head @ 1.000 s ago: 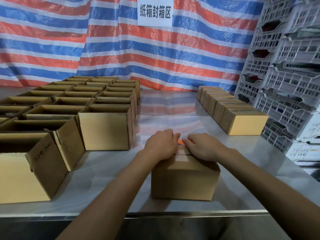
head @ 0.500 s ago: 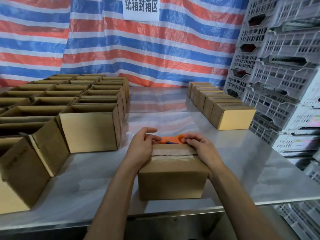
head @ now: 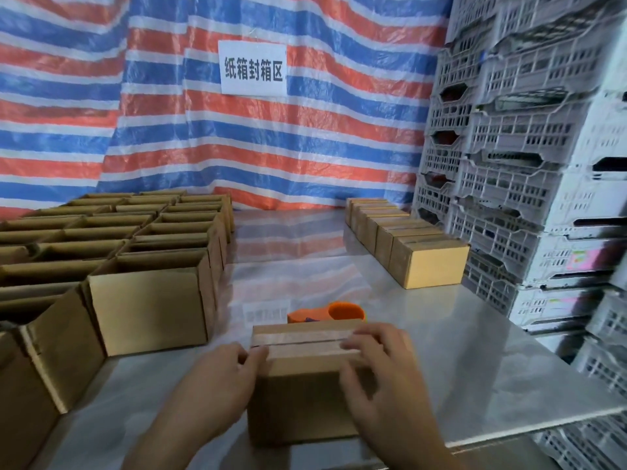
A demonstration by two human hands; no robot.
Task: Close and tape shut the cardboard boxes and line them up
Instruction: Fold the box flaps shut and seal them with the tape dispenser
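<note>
A small closed cardboard box stands near the table's front edge, a strip of clear tape running along its top seam. My left hand holds its left end, fingers curled round the top edge. My right hand grips the right end, fingers over the top and thumb on the front face. An orange tape dispenser lies on the table just behind the box. A row of taped boxes lines the right side.
Several open cardboard boxes fill the left half of the steel table. Stacked grey plastic crates rise along the right. A striped tarpaulin with a white sign hangs behind.
Both hands have slid from the far top edge to the two ends of the box. The orange dispenser now lies uncovered behind it. The camera has tilted upward.
</note>
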